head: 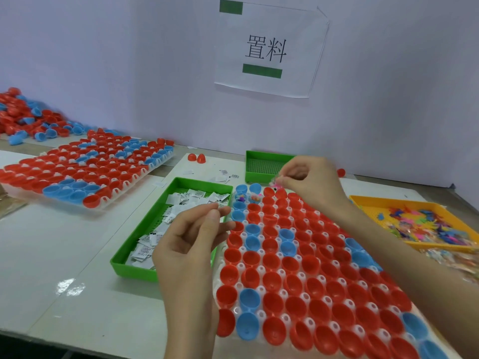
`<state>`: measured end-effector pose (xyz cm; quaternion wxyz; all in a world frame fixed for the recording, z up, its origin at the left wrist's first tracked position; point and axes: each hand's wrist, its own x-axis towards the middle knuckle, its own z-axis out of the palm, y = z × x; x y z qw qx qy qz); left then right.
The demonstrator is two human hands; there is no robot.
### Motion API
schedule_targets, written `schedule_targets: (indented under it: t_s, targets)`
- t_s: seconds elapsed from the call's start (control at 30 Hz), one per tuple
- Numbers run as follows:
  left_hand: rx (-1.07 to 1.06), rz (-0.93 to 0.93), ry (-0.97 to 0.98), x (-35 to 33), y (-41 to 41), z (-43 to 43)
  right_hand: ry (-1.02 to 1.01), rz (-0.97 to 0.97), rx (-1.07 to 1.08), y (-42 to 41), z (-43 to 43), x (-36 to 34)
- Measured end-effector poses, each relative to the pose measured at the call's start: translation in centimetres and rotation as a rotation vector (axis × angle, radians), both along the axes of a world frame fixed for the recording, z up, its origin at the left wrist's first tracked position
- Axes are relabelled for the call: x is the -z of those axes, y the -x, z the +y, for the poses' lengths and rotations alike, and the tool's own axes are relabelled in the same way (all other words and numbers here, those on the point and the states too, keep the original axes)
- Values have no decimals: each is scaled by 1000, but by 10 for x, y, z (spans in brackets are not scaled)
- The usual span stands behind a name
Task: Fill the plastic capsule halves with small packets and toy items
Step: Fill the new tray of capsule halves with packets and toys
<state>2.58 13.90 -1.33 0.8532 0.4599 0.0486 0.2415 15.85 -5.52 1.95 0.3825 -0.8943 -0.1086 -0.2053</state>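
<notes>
the right hand [308, 177] pinches a small pink toy item [274, 184] between thumb and fingertips, over the far rows of the capsule halves [274, 263]. these sit open side up in a clear moulded tray [261, 268]. the left hand [191, 239] hovers at the tray's near-left edge with fingers loosely curled. thumb and forefinger are close together, but i cannot tell whether they nip a packet. the halves are smooth, glossy red and blue cups, shallow and round. a toy let go off-centre would likely bounce off a rim into a neighbouring cup or between the white posts. only two far-corner blue cups [246, 198] seem to hold anything, so a row could easily be skipped or doubled. the packets [181, 203] are thin, flat white paper sachets, heaped in a green perforated tray [134, 251]. they are light enough to cling together or flutter out. the toys [427, 225] in the yellow tray [368, 199] are bright, spiky bits in crinkly clear wrap that could snag one another.
</notes>
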Motion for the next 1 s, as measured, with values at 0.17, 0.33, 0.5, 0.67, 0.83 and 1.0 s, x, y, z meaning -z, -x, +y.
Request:
schedule_targets:
  t_s: [0.17, 0.33, 0.5, 0.67, 0.83, 1.0]
  targets:
    - [1, -3, 0, 2, -1, 3, 355, 85, -41, -34, 2, 24]
    - [-1, -2, -31, 4, -2, 6, 456, 104, -26, -49, 11, 34]
    - [14, -6, -42, 3, 0, 7, 480, 127, -38, -55, 15, 30]
    - [7, -3, -35, 3, 1, 8, 466, 143, -39, -57, 11, 23]
    - [7, 0, -24, 2, 1, 8, 433, 125, -31, -58, 8, 18]
    - [6, 0, -26, 2, 1, 6, 483, 132, -44, -59, 10, 24]
